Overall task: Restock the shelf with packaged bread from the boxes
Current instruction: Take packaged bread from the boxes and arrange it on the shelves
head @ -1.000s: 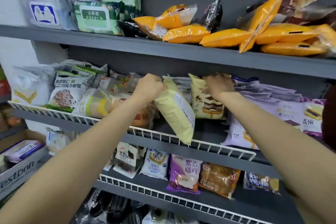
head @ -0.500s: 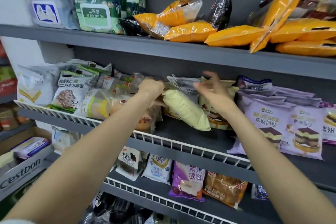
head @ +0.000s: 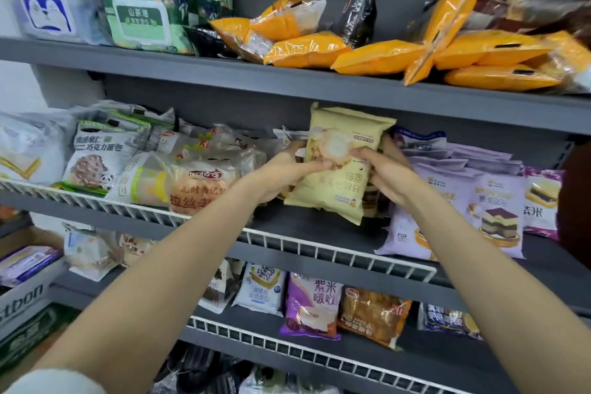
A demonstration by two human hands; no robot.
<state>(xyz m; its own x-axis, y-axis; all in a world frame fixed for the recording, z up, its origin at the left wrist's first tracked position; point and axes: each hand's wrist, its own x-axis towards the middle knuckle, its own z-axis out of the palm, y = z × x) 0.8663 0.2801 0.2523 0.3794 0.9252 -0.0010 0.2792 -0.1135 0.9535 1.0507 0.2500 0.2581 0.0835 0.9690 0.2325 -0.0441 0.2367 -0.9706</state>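
A pale yellow bread packet (head: 343,179) stands upright on the grey middle shelf (head: 313,230), its print upside down. My left hand (head: 284,171) grips its left side, thumb across the front. My right hand (head: 388,174) grips its right side, fingers curled behind it. To its left lie clear-wrapped round breads (head: 195,192). Purple cake-bread packets (head: 483,211) are stacked to its right. More packets hide behind the yellow one.
A white wire rail (head: 335,253) edges the middle shelf. Orange packets (head: 383,56) and green wipes packs (head: 144,21) fill the top shelf. Assorted bread packets (head: 313,310) stand on the lower shelf. A cardboard box (head: 22,294) with packets sits at the left.
The yellow packet was lying tilted under my left hand alone. Now it is turned upright with its front toward me, and my right hand has taken hold of its right side.
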